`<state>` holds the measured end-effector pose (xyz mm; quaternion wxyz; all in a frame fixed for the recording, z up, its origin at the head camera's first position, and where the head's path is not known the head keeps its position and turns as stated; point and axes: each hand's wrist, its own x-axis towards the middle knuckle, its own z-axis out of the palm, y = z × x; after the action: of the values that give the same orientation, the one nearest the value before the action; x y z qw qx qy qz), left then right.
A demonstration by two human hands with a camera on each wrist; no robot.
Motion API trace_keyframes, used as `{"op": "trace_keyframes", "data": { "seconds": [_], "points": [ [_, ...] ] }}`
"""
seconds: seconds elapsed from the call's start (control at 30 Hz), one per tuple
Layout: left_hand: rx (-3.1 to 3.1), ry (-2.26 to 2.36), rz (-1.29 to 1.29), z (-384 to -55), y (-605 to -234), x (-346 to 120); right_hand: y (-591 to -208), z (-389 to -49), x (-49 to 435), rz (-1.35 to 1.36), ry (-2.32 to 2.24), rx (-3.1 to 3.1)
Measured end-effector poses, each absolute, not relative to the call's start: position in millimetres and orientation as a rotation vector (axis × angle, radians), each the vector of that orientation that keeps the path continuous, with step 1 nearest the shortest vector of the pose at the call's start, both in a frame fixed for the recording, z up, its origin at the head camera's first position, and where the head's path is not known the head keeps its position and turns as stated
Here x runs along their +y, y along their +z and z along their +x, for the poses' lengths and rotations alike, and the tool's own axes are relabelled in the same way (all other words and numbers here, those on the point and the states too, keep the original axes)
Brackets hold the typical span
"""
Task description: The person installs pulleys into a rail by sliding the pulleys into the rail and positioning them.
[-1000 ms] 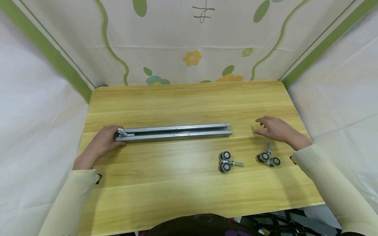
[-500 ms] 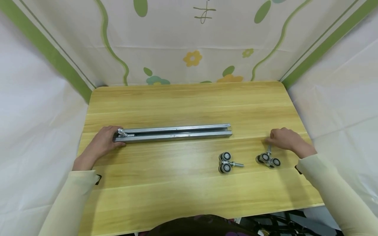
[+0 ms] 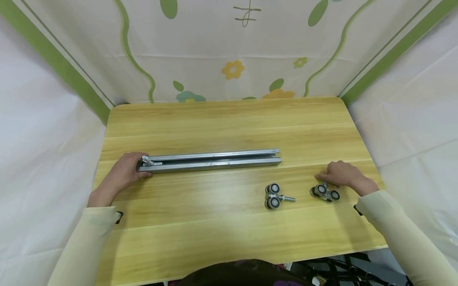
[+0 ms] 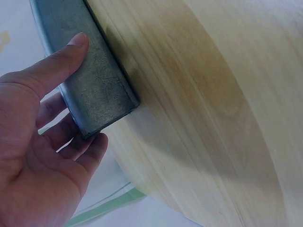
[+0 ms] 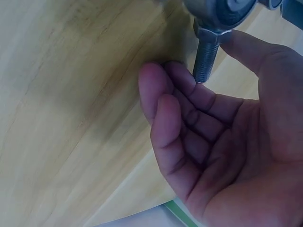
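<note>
Left hand (image 3: 123, 171) grips the rail (image 3: 214, 163) near the left edge of the bench (image 3: 214, 234); right hand (image 3: 341, 174) curls at a roller (image 3: 320, 190), hold unclear. Likely grasping; lifting calls for a firm pinch.

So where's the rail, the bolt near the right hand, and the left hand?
Rail (image 3: 211, 165): head view, middle of its near side.
Bolt (image 5: 206, 60): right wrist view, threaded shaft.
Left hand (image 3: 123, 170): head view, on its back.

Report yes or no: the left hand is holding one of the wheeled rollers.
No, the left hand grips the end of the metal rail.
</note>
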<state>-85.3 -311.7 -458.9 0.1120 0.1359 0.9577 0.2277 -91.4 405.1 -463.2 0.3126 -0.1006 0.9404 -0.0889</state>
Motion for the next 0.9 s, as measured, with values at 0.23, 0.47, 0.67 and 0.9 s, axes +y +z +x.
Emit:
{"op": "trace_keyframes", "data": {
  "seconds": [0.23, 0.47, 0.67, 0.9],
  "points": [
    [2.827, 0.677, 0.417, -86.0, -461.1, -312.5, -465.7, -93.3, 402.4, -0.331, -0.266, 2.48],
    [2.822, 0.658, 0.404, -86.1, -462.1, -311.9, -460.6, -95.5, 391.5, -0.395, -0.371, 2.455],
    [2.813, 0.639, 0.395, -85.8, -461.8, -312.2, -455.8, -101.1, 382.6, -0.367, -0.424, 2.425],
    [2.824, 0.653, 0.398, -85.3, -462.8, -312.5, -450.5, -106.2, 378.6, -0.36, -0.433, 2.424]
  ]
}}
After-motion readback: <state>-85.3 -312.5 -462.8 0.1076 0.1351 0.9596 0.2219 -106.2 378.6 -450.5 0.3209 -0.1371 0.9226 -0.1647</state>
